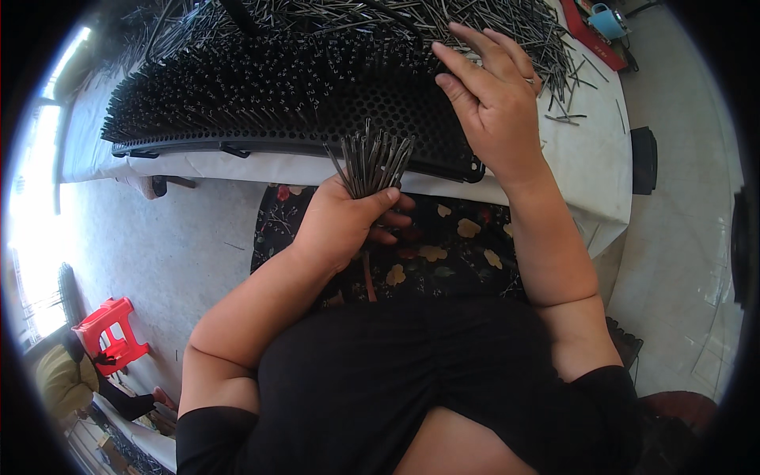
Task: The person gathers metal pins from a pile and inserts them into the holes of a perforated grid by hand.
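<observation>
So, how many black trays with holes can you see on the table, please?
1. The black tray lies on the table beyond the left hand, mostly filled with upright sticks; open holes show toward its right end. Another could hide under the loose sticks.

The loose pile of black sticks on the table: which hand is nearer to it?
Right. The right hand is open beside the loose pile, at the right end of the perforated tray. The left hand, holding a bundle of sticks, is farther, in front of the tray.
</observation>
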`<action>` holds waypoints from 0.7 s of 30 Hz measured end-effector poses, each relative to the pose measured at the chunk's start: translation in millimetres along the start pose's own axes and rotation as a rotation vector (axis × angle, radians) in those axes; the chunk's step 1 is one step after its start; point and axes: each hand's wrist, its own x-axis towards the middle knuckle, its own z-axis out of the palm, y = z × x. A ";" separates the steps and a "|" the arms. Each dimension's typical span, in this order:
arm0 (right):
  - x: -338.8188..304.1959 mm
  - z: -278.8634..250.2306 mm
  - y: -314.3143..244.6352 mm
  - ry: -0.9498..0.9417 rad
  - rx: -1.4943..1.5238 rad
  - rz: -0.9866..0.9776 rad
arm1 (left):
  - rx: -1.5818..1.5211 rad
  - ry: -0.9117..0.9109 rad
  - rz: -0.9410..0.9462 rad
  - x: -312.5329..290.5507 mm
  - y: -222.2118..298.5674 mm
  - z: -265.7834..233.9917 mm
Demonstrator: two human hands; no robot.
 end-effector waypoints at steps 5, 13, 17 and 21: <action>-10.0 -16.7 -5.8 -0.001 0.111 -0.028 | -0.016 -0.056 0.025 0.0 -0.9 -0.7; -33.0 -38.5 -44.0 -0.487 1.272 0.850 | -0.060 -0.146 0.126 -8.8 4.0 6.0; -29.1 -46.5 -22.7 -0.234 1.307 0.834 | -0.110 -0.137 0.101 -6.2 2.6 -1.8; -36.3 -34.0 4.1 0.142 0.969 0.605 | -0.074 -0.081 -0.007 0.4 6.9 -4.3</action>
